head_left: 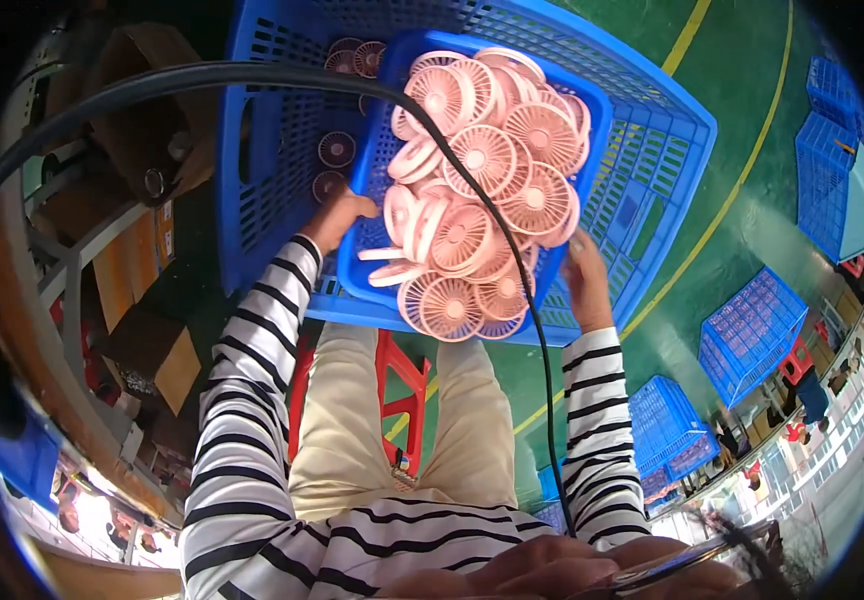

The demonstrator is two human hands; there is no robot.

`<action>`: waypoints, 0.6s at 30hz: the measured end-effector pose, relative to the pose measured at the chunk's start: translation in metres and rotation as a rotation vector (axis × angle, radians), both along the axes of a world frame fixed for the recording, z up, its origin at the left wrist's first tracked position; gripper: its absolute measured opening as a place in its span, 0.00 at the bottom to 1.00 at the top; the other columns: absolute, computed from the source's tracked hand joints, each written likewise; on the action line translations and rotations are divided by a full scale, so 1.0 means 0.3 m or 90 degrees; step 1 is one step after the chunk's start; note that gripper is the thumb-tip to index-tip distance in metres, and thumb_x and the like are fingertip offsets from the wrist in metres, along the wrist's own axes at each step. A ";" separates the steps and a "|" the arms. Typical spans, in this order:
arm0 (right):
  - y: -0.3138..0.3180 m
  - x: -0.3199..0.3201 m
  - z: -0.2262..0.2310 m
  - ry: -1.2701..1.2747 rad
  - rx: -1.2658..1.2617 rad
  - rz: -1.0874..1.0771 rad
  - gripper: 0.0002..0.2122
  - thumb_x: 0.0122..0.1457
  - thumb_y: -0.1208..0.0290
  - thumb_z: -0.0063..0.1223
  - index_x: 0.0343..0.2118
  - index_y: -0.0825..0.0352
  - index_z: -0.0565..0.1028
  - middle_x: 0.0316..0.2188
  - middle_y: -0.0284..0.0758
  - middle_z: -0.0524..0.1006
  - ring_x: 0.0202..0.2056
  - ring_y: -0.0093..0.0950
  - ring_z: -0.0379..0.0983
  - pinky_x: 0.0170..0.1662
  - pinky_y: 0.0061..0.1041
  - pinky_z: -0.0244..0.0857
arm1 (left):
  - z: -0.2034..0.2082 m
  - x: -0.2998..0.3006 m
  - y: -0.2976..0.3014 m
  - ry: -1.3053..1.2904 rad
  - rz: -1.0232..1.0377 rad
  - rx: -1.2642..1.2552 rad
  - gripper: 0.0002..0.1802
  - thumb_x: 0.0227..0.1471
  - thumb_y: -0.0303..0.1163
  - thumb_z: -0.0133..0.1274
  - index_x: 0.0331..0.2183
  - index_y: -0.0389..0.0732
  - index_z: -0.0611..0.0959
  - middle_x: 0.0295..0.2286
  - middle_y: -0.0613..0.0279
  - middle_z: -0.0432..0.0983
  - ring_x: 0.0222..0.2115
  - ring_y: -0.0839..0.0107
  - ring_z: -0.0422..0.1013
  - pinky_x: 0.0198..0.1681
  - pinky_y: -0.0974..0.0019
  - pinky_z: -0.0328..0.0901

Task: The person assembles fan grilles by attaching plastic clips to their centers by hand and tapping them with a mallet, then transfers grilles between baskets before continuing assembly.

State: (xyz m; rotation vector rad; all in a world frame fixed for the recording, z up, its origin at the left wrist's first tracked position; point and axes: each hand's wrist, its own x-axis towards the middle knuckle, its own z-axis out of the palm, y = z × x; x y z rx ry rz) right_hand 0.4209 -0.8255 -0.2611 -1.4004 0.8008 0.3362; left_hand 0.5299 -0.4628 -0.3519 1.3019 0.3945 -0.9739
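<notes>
A small blue basket (366, 253) is heaped with round pink fan grilles (480, 160), ribbed like wheels. My left hand (338, 219) grips its left side, thumb over the rim. On the right side my right hand (586, 280) holds the basket's edge, its fingers partly hidden behind the wall. The basket is over a larger blue crate (652, 215) with slotted walls. More pink grilles (337, 149) lie in shadow at the crate's bottom left. Whether the small basket rests on anything in the crate cannot be seen.
A black cable (252, 73) arcs across the view in front of the basket. Below me stands a red stool (407, 400). Cardboard boxes (152, 360) are at the left. More blue crates (752, 335) stand on the green floor (722, 255) at the right.
</notes>
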 end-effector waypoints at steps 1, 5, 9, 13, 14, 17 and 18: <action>0.032 -0.026 -0.005 -0.010 0.225 -0.121 0.23 0.58 0.68 0.50 0.56 0.68 0.65 0.52 0.35 0.71 0.55 0.31 0.66 0.58 0.30 0.59 | 0.065 -0.005 -0.059 0.022 0.057 -0.021 0.19 0.38 0.19 0.49 0.38 0.33 0.80 0.30 0.62 0.78 0.27 0.70 0.75 0.33 0.67 0.70; 0.129 -0.044 0.044 -0.003 0.203 -0.125 0.24 0.56 0.73 0.47 0.58 0.67 0.62 0.52 0.34 0.71 0.51 0.28 0.69 0.56 0.29 0.62 | 0.166 -0.030 -0.026 0.038 0.070 -0.026 0.22 0.37 0.16 0.47 0.40 0.34 0.80 0.31 0.61 0.78 0.28 0.69 0.75 0.36 0.66 0.70; 0.175 -0.074 0.163 -0.010 0.126 -0.082 0.21 0.54 0.73 0.50 0.52 0.68 0.67 0.47 0.34 0.73 0.46 0.25 0.71 0.50 0.24 0.64 | 0.311 -0.083 0.017 0.063 0.062 0.049 0.18 0.35 0.16 0.49 0.35 0.35 0.81 0.28 0.64 0.78 0.25 0.72 0.73 0.30 0.68 0.69; 0.227 -0.075 0.312 -0.010 0.043 -0.010 0.24 0.54 0.75 0.50 0.55 0.69 0.64 0.49 0.35 0.71 0.49 0.26 0.68 0.54 0.25 0.60 | 0.449 -0.137 0.056 0.039 0.134 0.058 0.19 0.36 0.15 0.49 0.36 0.34 0.80 0.29 0.63 0.77 0.26 0.71 0.73 0.32 0.69 0.69; 0.224 -0.099 0.312 -0.012 0.048 -0.031 0.24 0.54 0.75 0.50 0.56 0.70 0.64 0.50 0.35 0.71 0.49 0.26 0.68 0.54 0.25 0.60 | 0.497 -0.140 0.061 0.035 0.120 0.068 0.20 0.36 0.15 0.48 0.37 0.34 0.80 0.29 0.63 0.77 0.27 0.71 0.73 0.33 0.69 0.69; 0.213 -0.136 0.349 -0.038 0.047 -0.031 0.24 0.53 0.76 0.51 0.55 0.70 0.65 0.50 0.34 0.71 0.49 0.25 0.68 0.53 0.25 0.61 | 0.574 -0.224 0.080 0.015 0.148 0.086 0.20 0.37 0.15 0.46 0.38 0.34 0.80 0.30 0.64 0.77 0.27 0.73 0.72 0.33 0.70 0.68; 0.203 -0.145 0.341 -0.060 0.042 -0.014 0.24 0.53 0.76 0.51 0.55 0.70 0.66 0.49 0.34 0.72 0.48 0.25 0.68 0.53 0.24 0.61 | 0.592 -0.262 0.086 0.006 0.183 0.086 0.20 0.37 0.16 0.47 0.37 0.33 0.80 0.29 0.64 0.77 0.27 0.73 0.72 0.32 0.70 0.68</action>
